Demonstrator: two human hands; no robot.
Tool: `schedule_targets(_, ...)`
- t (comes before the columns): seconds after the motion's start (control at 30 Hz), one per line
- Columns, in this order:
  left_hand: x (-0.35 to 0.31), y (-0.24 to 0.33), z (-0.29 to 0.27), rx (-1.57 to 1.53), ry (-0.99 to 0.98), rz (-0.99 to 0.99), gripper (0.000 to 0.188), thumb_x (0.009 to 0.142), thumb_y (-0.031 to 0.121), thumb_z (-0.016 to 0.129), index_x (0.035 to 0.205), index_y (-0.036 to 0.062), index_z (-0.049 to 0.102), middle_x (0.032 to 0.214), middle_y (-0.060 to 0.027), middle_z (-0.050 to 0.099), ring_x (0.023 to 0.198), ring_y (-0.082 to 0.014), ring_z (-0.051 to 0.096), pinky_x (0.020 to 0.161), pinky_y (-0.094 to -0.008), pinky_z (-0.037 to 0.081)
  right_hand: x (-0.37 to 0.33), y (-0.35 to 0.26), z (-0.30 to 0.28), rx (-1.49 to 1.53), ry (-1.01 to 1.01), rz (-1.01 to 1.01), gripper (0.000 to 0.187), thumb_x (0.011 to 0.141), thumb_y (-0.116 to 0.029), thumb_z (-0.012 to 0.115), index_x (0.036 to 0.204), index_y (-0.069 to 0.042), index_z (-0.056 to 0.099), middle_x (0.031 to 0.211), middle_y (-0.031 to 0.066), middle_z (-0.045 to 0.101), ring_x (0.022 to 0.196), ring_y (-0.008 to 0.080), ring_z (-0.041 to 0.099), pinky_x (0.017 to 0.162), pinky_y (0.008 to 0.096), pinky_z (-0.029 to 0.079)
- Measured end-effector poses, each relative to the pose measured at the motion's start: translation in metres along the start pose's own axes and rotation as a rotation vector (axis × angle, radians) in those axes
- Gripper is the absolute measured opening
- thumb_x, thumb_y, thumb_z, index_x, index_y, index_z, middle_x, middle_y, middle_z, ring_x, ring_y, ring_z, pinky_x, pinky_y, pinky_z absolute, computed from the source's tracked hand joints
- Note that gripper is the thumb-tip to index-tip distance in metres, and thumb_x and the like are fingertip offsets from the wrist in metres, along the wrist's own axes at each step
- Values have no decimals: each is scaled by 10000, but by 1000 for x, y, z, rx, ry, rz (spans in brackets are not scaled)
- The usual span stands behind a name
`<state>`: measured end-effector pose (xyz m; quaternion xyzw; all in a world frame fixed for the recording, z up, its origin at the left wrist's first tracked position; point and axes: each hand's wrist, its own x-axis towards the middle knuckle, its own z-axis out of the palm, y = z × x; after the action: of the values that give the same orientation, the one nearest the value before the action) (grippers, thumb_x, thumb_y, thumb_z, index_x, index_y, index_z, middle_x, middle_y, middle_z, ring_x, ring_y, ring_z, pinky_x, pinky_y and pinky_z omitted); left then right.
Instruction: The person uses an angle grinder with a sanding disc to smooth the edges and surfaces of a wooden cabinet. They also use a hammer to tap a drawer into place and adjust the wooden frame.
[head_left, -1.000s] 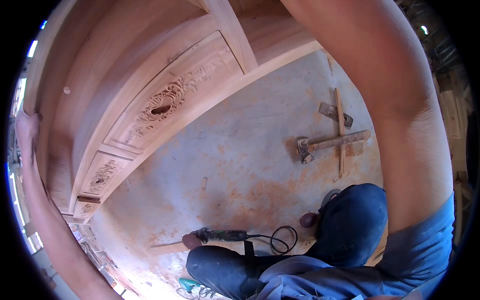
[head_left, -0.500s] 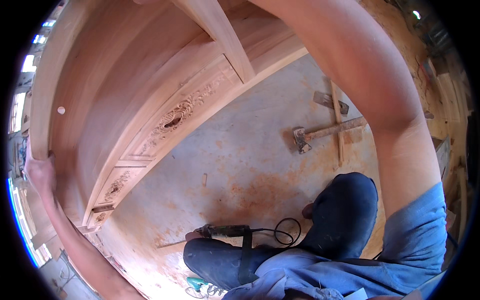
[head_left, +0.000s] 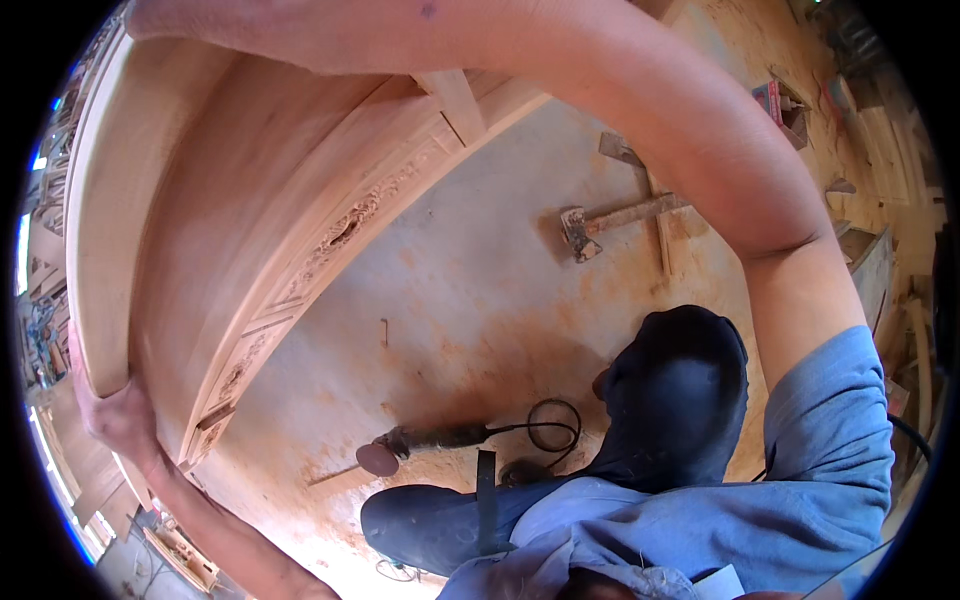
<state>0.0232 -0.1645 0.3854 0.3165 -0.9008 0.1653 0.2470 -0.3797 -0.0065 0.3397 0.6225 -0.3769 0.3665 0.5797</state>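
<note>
A large pale wooden furniture piece (head_left: 230,200) with a curved carved panel (head_left: 345,228) stands tilted at the left. Its thick edge board (head_left: 105,220) runs along the far left. My left hand (head_left: 120,422) is closed round the lower end of this board, thumb on the inner side. Across the top reaches my right arm, and my right hand (head_left: 225,28) grips the board's upper end. The upper picture edge cuts off part of that hand, so most of its fingers are hidden. A crossbar (head_left: 455,105) of the piece shows beneath the right forearm.
On the dusty floor lie an axe-like hammer (head_left: 615,220), a thin wooden strip (head_left: 664,245) and a corded sander (head_left: 430,437) with a round disc, in front of my bent knees (head_left: 680,370). Wood pieces (head_left: 905,150) stand along the right. A small box (head_left: 782,110) sits at the upper right.
My right hand has moved left and nearer, onto the edge board's upper end. The wooden piece has turned, showing more of that board's face. My left hand sits lower, still gripping; the view has shifted.
</note>
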Motion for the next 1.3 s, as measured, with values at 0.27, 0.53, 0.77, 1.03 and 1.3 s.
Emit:
schedule_targets(0.27, 3, -11, 2, 28, -11, 147, 668, 735, -10, 740, 1382, 85, 603, 1382, -113, 636, 1252, -308, 617, 1061, -377, 494, 19, -6, -38, 216, -423, 165, 349, 861, -160, 587, 1195, -65, 556, 1101, 88, 597, 1098, 253, 547, 1045, 477, 379)
schedule_targets(0.53, -4, 1, 14, 101, -116, -120, 678, 774, 22, 689, 1435, 77, 548, 1449, -129, 575, 1314, -310, 560, 1110, -382, 445, 14, -39, -93, 463, -433, 499, 340, 722, -13, 657, 1061, -45, 639, 979, 159, 665, 913, 364, 615, 850, 444, 510)
schedule_targets(0.77, -55, 53, -43, -382, -113, -451, 657, 802, -1, 650, 1446, -9, 516, 1458, -164, 566, 1365, -300, 522, 1168, -385, 379, -77, -208, -65, 1085, -1636, 1120, 361, 743, -1, 583, 1087, -4, 690, 1101, 215, 696, 1097, 338, 653, 920, 448, 524)
schedule_targets(1.03, -345, 213, 12, -548, 325, -1773, 538, 744, -118, 591, 1257, -12, 472, 1132, -117, 535, 1020, -222, 583, 854, -366, 516, -166, -297, -6, 1485, 215, 2810, 194, 909, 50, 622, 1098, 11, 599, 1075, 174, 639, 1028, 320, 620, 941, 471, 536)
schedule_targets(1.3, -517, 265, 112, -393, 58, -2300, 583, 715, 85, 739, 1253, -49, 560, 1239, -236, 619, 1111, -345, 625, 942, -428, 498, -195, -331, -43, 1140, 320, 2935, 267, 906, -28, 660, 1149, -131, 620, 1102, 53, 618, 1013, 246, 533, 927, 444, 492)
